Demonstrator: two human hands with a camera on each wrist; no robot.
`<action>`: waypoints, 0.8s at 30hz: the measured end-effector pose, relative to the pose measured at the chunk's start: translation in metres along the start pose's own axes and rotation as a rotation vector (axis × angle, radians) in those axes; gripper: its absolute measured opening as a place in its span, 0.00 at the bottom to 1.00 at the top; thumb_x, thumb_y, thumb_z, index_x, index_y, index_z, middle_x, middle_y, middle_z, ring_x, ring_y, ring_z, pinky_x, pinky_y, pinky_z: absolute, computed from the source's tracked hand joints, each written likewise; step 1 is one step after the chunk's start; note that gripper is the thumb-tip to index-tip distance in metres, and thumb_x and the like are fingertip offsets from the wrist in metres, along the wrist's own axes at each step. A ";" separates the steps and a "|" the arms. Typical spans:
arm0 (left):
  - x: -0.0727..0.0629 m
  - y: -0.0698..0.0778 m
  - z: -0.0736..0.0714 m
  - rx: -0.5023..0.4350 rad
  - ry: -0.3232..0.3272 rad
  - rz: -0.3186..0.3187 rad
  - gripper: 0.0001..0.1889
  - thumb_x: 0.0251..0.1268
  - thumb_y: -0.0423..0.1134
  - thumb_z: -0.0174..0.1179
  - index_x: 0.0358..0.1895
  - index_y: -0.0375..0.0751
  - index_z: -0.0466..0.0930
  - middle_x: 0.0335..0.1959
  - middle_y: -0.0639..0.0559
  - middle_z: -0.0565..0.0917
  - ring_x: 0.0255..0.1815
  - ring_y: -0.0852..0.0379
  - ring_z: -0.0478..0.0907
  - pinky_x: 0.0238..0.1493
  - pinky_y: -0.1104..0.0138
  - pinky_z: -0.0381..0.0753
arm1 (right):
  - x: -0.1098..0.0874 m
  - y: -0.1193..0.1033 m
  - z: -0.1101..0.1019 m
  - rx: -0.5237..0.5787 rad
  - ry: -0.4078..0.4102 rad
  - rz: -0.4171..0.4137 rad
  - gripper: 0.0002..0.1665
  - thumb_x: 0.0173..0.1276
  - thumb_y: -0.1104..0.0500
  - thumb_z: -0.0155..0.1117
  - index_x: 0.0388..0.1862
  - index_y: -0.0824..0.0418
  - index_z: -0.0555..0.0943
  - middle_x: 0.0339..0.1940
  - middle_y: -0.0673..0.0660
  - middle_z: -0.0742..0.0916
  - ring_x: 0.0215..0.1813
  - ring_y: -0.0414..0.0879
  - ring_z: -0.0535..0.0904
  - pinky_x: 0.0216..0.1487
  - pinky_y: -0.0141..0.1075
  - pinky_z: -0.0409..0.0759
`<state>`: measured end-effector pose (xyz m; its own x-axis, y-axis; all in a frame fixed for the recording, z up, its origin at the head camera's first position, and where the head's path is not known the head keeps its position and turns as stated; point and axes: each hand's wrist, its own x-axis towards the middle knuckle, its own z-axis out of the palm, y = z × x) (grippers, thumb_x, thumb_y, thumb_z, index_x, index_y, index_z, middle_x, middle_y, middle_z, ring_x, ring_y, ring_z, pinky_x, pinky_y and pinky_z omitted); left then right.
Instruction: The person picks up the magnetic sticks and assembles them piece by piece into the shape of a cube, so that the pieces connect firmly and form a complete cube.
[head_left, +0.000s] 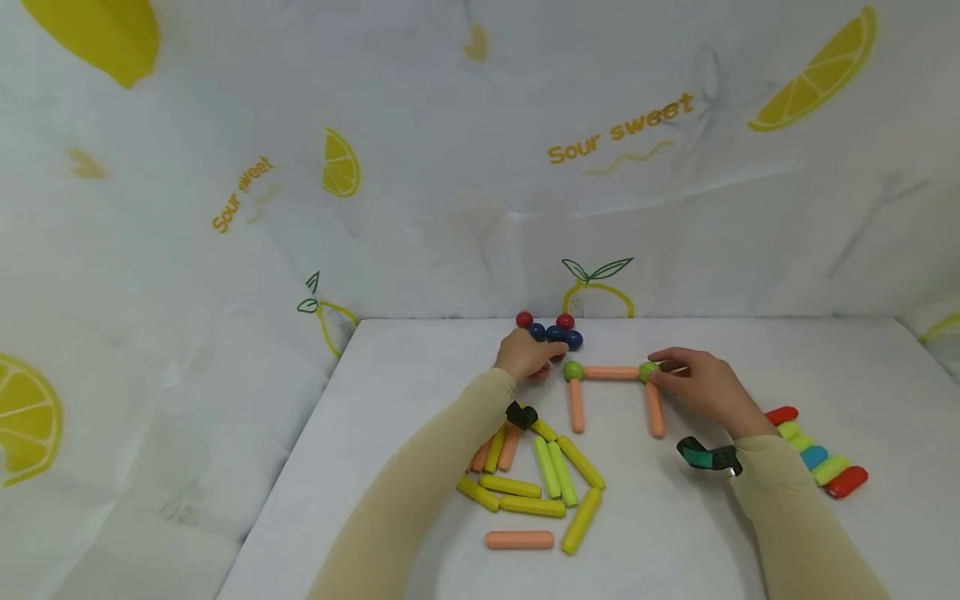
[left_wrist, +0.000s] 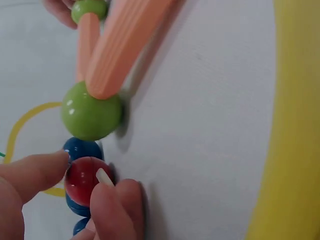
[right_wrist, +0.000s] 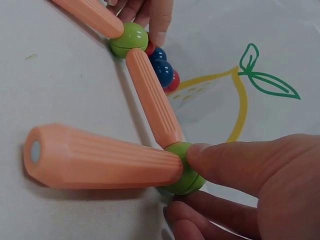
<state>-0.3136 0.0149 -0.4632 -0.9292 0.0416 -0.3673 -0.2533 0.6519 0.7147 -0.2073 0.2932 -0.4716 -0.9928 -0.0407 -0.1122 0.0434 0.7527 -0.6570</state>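
Three orange rods (head_left: 611, 372) and two green balls (head_left: 573, 371) form an open-sided frame on the white table. At its far right corner my right hand (head_left: 701, 385) pinches the other green ball (right_wrist: 186, 169), thumb on top and fingers curled below. My left hand (head_left: 523, 355) reaches to the back beside the frame's left corner. Between its fingertips is a red ball (left_wrist: 87, 181), close to the green corner ball in the left wrist view. Blue balls (head_left: 573, 339) sit right behind that red ball, with two more red balls (head_left: 565, 322) behind them.
Yellow rods (head_left: 532, 506) and two lime rods (head_left: 555, 471) lie in front, partly under my left forearm. A single orange rod (head_left: 520, 540) is nearest me. Red, lime and blue pieces (head_left: 847, 482) line up by my right forearm. A lemon-print sheet (head_left: 465, 208) hangs behind the table.
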 end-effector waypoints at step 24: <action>-0.121 -0.026 0.014 0.282 -0.201 0.243 0.23 0.64 0.55 0.76 0.19 0.42 0.85 0.09 0.58 0.71 0.15 0.59 0.72 0.19 0.70 0.62 | -0.007 -0.076 0.056 -0.020 -0.041 -0.065 0.21 0.76 0.43 0.70 0.40 0.61 0.91 0.32 0.54 0.88 0.37 0.49 0.79 0.36 0.37 0.75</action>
<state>-0.1910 0.0033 -0.4462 -0.8749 0.3479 -0.3369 0.0758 0.7855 0.6142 -0.1972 0.1992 -0.4629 -0.9880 -0.1165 -0.1011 -0.0233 0.7606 -0.6488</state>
